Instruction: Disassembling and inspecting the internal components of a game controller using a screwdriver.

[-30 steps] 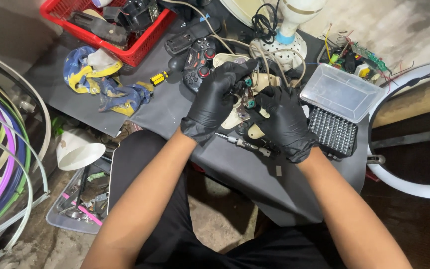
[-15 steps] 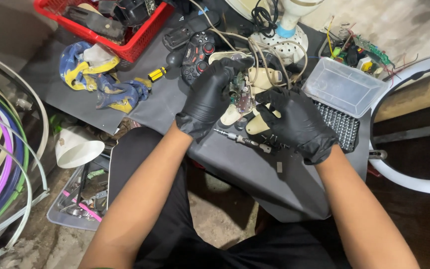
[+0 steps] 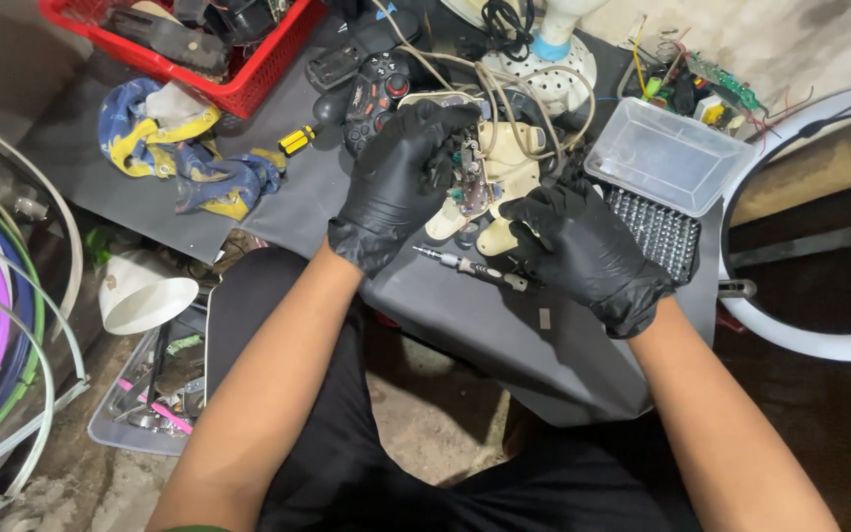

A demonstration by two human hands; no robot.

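My left hand [image 3: 401, 182] — gloved in black — is curled around the green circuit board [image 3: 467, 177] of an opened cream game controller [image 3: 494, 187], fingers pinched on its left edge. My right hand [image 3: 583, 251] rests half closed on the controller's lower right grip; I cannot tell if it pinches anything. The shell lies in the middle of the dark surface [image 3: 504, 345], just in front of a black gamepad [image 3: 376, 89], its cable running away from me. I judge the board wants gentle handling by its edges, with the shell held steady. The board's long axis runs roughly away from me, tilted up off the shell — the controller's two grips point back toward me. A slim screwdriver [image 3: 470, 266] lies just below.
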